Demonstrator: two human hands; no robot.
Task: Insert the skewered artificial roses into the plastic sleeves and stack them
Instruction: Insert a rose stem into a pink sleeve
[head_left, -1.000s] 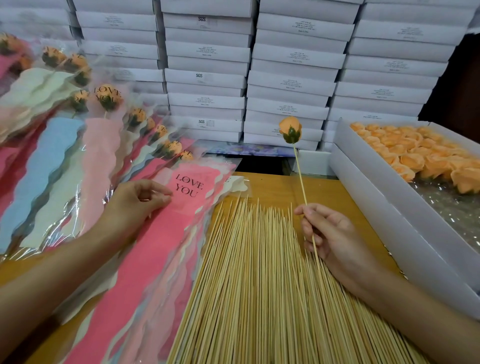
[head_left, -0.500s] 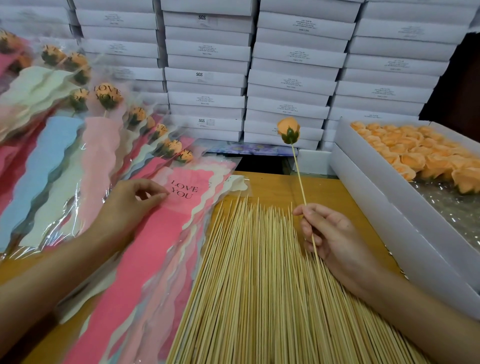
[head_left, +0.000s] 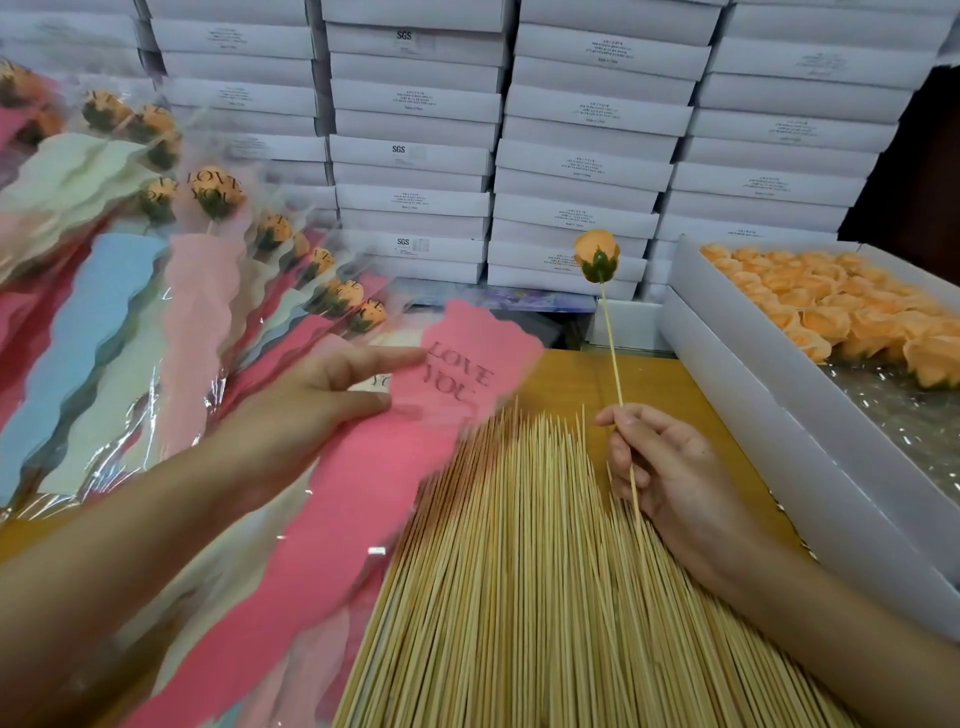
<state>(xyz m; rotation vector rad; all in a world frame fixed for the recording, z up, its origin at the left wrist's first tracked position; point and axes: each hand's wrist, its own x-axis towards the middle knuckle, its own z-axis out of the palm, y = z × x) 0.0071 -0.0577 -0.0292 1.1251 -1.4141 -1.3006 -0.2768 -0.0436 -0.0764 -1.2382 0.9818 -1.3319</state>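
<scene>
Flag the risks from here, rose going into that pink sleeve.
1. The right hand pinches the skewer low, so the rose on its tip may sway and snag at the mouth of the pink sleeve.
2. The left hand holds that sleeve by one edge over the loose skewers; it could sag and scatter them.

Bare table (head_left: 655, 382) lies between skewers (head_left: 519, 571) and box (head_left: 779, 441).
</scene>
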